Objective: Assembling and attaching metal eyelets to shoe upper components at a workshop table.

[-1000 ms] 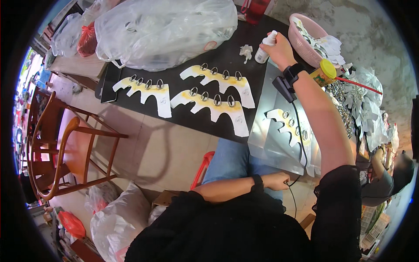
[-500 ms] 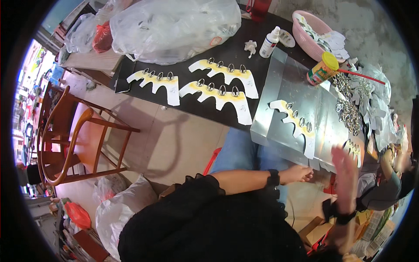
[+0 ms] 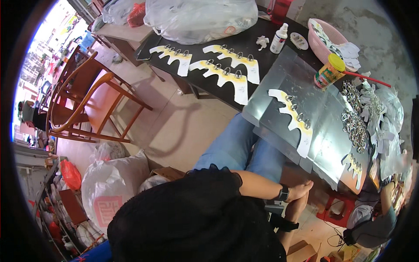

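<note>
My left hand (image 3: 299,191) and my right hand (image 3: 297,207) meet just past my lap, close to the near edge of the metal sheet (image 3: 325,150). The left fingers look closed against the right hand; whatever they hold, if anything, is hidden. Most of the right fingers are covered by the left hand. On the sheet lies a white, notched card piece (image 3: 290,120) with a yellow band and several metal rings along its edge. A smaller ringed piece (image 3: 353,169) rests at the right. Similar ringed pieces (image 3: 224,78) lie on the dark table (image 3: 170,81).
Piled metal rings (image 3: 354,126) lie right, near a yellow-lidded jar (image 3: 329,72). A spray bottle (image 3: 278,39), pink basket (image 3: 321,41) and large plastic bag (image 3: 200,19) stand behind. A wooden chair (image 3: 94,105) is left; another person's arm (image 3: 386,201) shows at right.
My raised right hand has come down and in to meet my left hand. The view has shifted, showing more of my lap and the red stool at the lower right.
</note>
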Demonstrator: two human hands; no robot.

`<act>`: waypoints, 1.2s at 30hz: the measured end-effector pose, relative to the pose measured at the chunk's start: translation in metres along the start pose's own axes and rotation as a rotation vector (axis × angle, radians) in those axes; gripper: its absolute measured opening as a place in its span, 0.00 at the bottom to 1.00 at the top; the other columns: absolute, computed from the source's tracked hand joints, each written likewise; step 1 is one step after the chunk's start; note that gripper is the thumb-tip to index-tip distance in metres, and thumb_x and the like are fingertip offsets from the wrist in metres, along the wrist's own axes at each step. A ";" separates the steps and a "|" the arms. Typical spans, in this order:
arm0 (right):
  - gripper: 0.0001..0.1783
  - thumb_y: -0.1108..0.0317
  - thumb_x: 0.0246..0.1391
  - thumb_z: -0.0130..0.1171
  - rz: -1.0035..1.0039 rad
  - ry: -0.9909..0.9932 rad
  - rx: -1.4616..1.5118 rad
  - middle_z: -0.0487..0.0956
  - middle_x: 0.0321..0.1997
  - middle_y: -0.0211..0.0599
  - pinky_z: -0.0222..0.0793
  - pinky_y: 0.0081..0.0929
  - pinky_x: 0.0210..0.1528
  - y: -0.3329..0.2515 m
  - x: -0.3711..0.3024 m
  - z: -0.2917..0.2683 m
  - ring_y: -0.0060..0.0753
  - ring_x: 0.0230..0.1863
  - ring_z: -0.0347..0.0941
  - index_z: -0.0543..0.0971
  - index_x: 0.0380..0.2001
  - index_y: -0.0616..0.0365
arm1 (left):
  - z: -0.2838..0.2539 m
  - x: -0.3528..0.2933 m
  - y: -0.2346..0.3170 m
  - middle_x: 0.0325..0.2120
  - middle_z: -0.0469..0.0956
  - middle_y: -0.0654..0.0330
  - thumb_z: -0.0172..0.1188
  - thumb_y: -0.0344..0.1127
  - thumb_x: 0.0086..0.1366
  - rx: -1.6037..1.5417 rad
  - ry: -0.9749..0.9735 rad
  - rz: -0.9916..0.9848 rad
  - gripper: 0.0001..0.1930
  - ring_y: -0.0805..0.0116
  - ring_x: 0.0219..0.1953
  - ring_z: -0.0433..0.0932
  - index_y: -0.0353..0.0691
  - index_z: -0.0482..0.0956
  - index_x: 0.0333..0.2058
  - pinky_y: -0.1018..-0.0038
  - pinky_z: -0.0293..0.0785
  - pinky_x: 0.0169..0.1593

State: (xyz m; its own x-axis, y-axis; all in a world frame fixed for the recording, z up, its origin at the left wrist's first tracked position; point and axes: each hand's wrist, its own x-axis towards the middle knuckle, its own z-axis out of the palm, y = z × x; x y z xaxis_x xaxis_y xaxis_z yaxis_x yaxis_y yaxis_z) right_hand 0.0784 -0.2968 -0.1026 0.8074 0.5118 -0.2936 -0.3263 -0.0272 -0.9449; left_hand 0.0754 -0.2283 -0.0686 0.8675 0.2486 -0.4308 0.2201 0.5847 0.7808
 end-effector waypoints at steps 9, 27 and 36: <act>0.23 0.58 0.61 0.39 0.074 0.076 0.098 0.66 0.51 0.35 0.57 0.24 0.53 0.031 0.022 -0.010 0.28 0.52 0.61 0.60 0.54 0.63 | -0.044 0.028 -0.028 0.60 0.48 0.50 0.35 0.62 0.61 -0.154 -0.183 -0.254 0.40 0.61 0.63 0.44 0.29 0.48 0.58 0.69 0.41 0.62; 0.16 0.60 0.61 0.38 0.147 0.177 0.658 0.71 0.46 0.51 0.62 0.34 0.54 0.033 0.037 -0.013 0.40 0.49 0.67 0.69 0.35 0.63 | -0.064 0.013 -0.035 0.46 0.70 0.51 0.38 0.50 0.65 -0.549 -0.087 -0.284 0.25 0.62 0.49 0.69 0.33 0.68 0.46 0.68 0.63 0.55; 0.14 0.65 0.59 0.42 0.094 0.134 0.494 0.73 0.41 0.44 0.66 0.25 0.47 0.015 0.030 -0.004 0.31 0.43 0.69 0.68 0.42 0.65 | -0.069 0.011 -0.035 0.40 0.73 0.56 0.41 0.46 0.66 -0.564 -0.228 -0.189 0.19 0.65 0.45 0.71 0.36 0.69 0.44 0.69 0.66 0.51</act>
State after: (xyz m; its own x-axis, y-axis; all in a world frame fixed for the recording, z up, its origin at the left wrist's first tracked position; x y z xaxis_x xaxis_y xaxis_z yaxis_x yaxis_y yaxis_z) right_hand 0.0996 -0.2854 -0.1264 0.8090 0.4112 -0.4201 -0.5670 0.3574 -0.7421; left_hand 0.0467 -0.1923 -0.1317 0.9234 -0.0333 -0.3824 0.1645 0.9345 0.3158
